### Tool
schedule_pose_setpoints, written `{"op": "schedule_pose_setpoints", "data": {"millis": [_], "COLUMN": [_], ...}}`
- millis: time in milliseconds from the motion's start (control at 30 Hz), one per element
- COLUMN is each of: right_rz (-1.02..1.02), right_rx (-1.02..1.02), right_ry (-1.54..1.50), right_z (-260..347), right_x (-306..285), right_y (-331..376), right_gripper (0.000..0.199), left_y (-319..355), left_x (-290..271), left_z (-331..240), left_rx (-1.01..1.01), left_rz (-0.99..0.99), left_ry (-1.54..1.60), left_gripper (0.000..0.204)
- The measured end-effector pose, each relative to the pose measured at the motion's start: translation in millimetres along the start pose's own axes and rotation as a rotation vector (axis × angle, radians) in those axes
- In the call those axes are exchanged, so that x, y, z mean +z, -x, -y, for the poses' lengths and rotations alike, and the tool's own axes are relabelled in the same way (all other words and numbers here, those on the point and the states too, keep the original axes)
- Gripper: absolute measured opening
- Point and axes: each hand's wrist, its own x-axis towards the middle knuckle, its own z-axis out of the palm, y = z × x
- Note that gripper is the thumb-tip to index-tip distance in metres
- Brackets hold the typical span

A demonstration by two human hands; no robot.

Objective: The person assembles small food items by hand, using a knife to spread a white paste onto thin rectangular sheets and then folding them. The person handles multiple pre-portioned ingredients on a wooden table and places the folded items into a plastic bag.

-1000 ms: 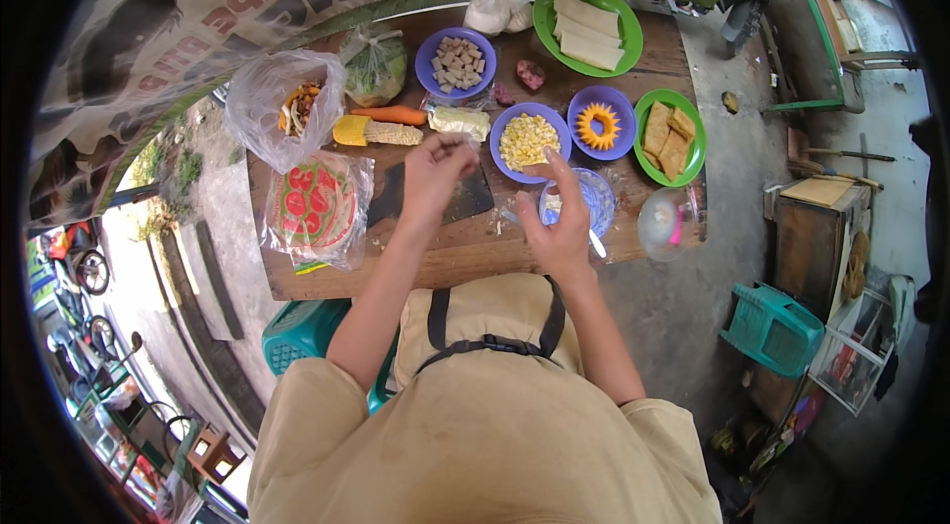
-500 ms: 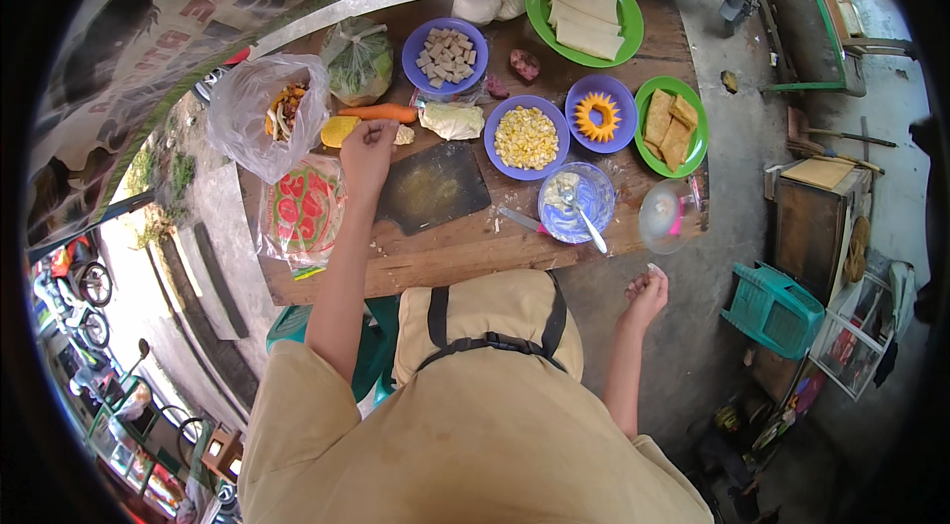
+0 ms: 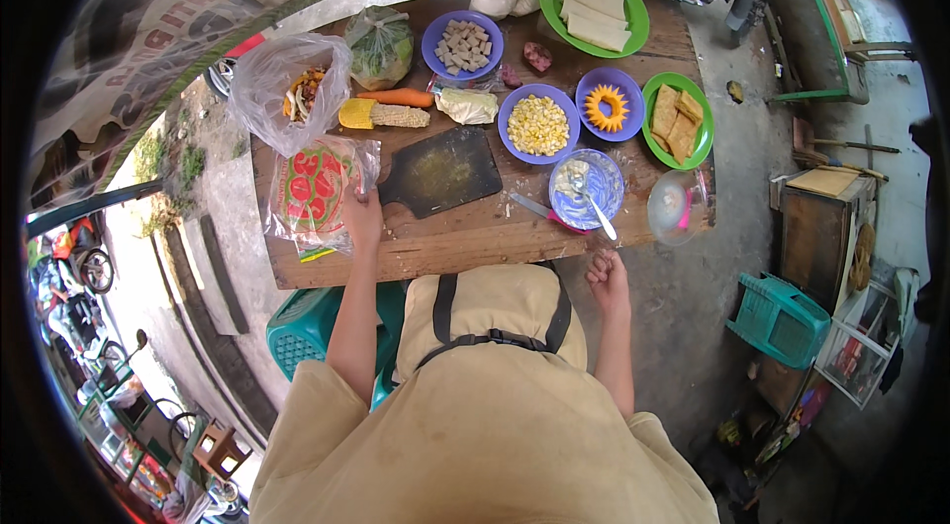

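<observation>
My left hand [image 3: 363,214] is at the right edge of a clear plastic bag with a red and green print [image 3: 319,190], beside the handle of a dark cutting board [image 3: 445,173]. Its fingers are drawn together; what they hold, if anything, is hidden. My right hand [image 3: 607,277] is closed just off the table's front edge, and its contents do not show. Near it are a knife [image 3: 530,204] with a pink handle and a purple bowl [image 3: 611,178] with white smears and a spoon [image 3: 597,214]. A partly stripped corn cob [image 3: 399,116] lies behind the board.
Along the wooden table [image 3: 445,249] stand a purple bowl of corn kernels [image 3: 538,126], a bowl of pale cubes [image 3: 463,47], and green plates with pale sheets [image 3: 594,14] and fried pieces [image 3: 679,123]. A carrot [image 3: 408,96] lies behind the cob. Green plastic stools [image 3: 307,331] stand below.
My left hand has left the corn cob and come nearer, down to the printed bag. My right hand has moved left and forward toward the table edge, its fingers now curled in.
</observation>
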Motion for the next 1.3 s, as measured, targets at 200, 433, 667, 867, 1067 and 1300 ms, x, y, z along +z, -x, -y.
{"op": "schedule_pose_setpoints", "data": {"millis": [200, 433, 667, 867, 1067, 1300], "right_rz": [-0.103, -0.207, -0.394, -0.405, -0.553, -0.777], "right_rx": [-0.183, -0.216, -0.291, -0.273, -0.444, -0.885], "right_ry": [0.046, 0.434, 0.780, 0.865, 0.760, 0.643], "right_z": [-15.7, -9.3, -13.4, -21.4, -16.1, 14.5], "right_x": [16.9, 0.4, -31.8, -36.0, -50.8, -49.3], "right_y": [18.7, 52.0, 32.2, 27.9, 27.7, 47.4], "right_gripper": [0.010, 0.036, 0.026, 0.025, 0.022, 0.020], "left_y": [16.9, 25.2, 3.1, -0.4, -14.2, -21.2], "left_x": [-6.7, -6.7, -12.2, -22.7, -26.7, -62.9], "left_z": [-9.9, 6.5, 18.6, 14.7, 13.0, -14.1], "left_rx": [0.021, 0.190, -0.045, 0.018, 0.054, 0.003], "left_rz": [-0.025, -0.135, -0.119, -0.177, -0.114, -0.008], "left_ry": [-0.077, -0.201, -0.301, -0.477, -0.495, -0.515], "left_gripper": [0.028, 0.025, 0.032, 0.034, 0.026, 0.025]}}
